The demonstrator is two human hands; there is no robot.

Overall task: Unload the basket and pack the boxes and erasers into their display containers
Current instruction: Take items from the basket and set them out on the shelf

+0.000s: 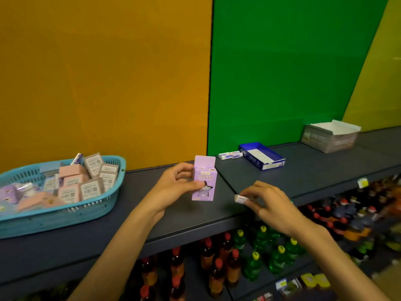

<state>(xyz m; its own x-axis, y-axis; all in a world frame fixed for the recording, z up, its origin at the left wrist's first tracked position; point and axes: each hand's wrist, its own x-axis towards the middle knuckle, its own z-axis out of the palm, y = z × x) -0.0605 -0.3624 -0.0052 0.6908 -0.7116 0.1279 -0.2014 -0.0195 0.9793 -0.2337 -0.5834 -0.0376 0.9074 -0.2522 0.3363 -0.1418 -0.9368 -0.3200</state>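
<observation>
The left hand grips a purple box upright above the dark shelf, to the right of the blue basket. The basket holds pink, grey and purple boxes. The right hand, further right of the basket, pinches 1 white eraser between its fingertips. Beyond it, at the shelf's back, loose erasers lie just beside a blue display tray, with a grey carton further right.
</observation>
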